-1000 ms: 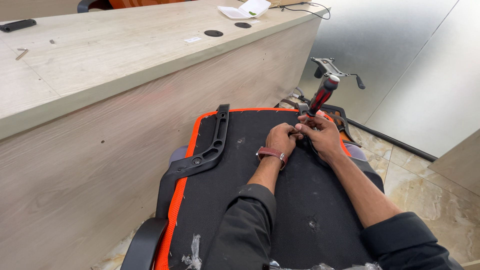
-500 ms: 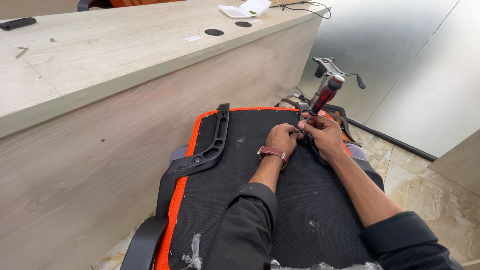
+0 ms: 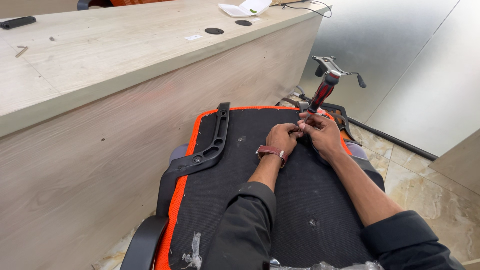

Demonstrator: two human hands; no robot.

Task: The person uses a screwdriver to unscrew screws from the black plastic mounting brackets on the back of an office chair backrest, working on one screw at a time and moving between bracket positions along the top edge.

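An upturned chair seat, black underneath with an orange rim, lies in front of me. A black armrest bracket is fixed along its left side. My left hand, with a brown watch strap at the wrist, rests on the seat's far end, its fingers pinched at a small part I cannot make out. My right hand sits beside it, touching it, with its fingers around the shaft of a red-and-black-handled screwdriver that stands tilted, handle up. The tip is hidden by my fingers.
A long pale wooden desk runs along the left, with an allen key, a white tray and round cable holes on top. A grey chair mechanism stands beyond the seat. Tiled floor and a frosted glass wall are on the right.
Both hands stay at the far end of the seat. The screwdriver handle has shifted slightly; nothing has been picked up or let go.
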